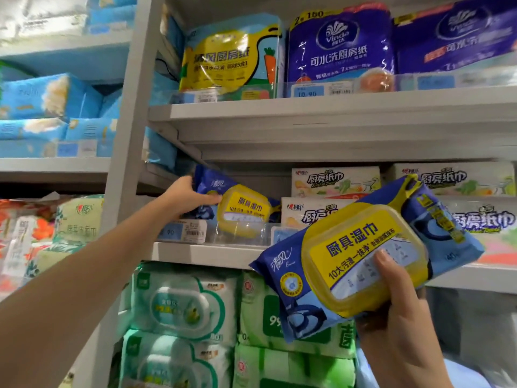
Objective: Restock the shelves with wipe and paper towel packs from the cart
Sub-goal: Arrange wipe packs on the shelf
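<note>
- Left hand (190, 196) is reaching up to the middle shelf (201, 253), clamped on the left end of the far wipe pack (240, 211): thumb on the front, other fingers hidden behind it.
- That pack is tilted, left end higher, with its yellow lid facing out. Its lower edge sits behind the clear front rail (246, 233), so I'd guess it's being tipped in over the rail rather than slid in flat. Can't tell if it's actually touching the shelf board.
- It's going right above the price tag (187, 232), in the gap left of the white kitchen towel packs (333, 180). Looks like that's the wipes' slot.
- Right hand (397, 317) has the near wipe pack (363, 256) gripped from below, thumb pressed on the yellow lid, fingers wrapped behind. It's held low and off to the right, clear of the shelf, label up. My read: it's pack number 2, parked there ready to go in next.
- Gripping by the stiff lid makes sense, since the soft wrapper would flop.
- Green wipe packs (179, 298) fill the shelf below, and blue paper towel rolls (338, 46) are up top. The cart isn't in view.
</note>
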